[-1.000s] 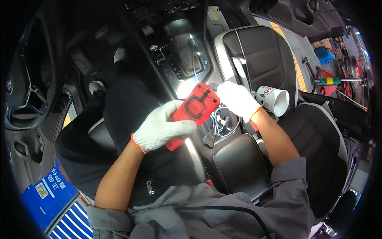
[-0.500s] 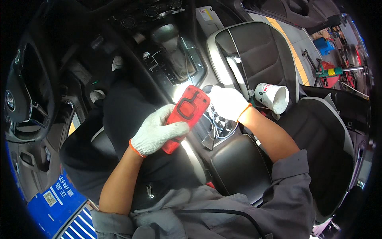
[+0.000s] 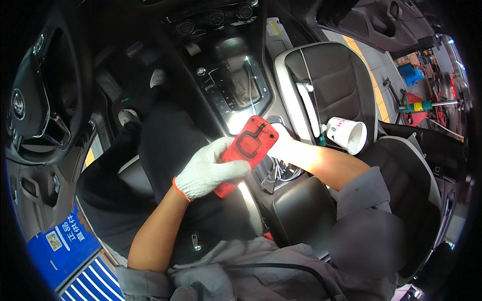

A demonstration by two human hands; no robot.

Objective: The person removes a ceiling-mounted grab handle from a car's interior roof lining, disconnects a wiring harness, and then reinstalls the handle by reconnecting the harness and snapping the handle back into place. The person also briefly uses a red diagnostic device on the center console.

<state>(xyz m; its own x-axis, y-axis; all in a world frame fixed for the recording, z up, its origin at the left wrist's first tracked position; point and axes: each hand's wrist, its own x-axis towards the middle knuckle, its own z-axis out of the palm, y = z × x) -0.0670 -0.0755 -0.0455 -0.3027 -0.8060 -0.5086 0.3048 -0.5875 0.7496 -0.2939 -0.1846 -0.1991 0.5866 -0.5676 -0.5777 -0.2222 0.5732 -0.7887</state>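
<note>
Left hand (image 3: 208,171), gloved, closed round lower end of red case (image 3: 251,144), over left edge of centre console (image 3: 275,111). Right hand (image 3: 284,144) half-hidden; grip unclear. Case probably stiff, light; best held by long sides.

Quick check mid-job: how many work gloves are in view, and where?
2: the left glove, gripping the red device, and the right glove, partly hidden behind that device. Any others could be hidden in the dark areas.

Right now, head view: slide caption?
Near the car's center console, the gloved left hand holds a red device, the right hand partly hidden behind it.
</note>
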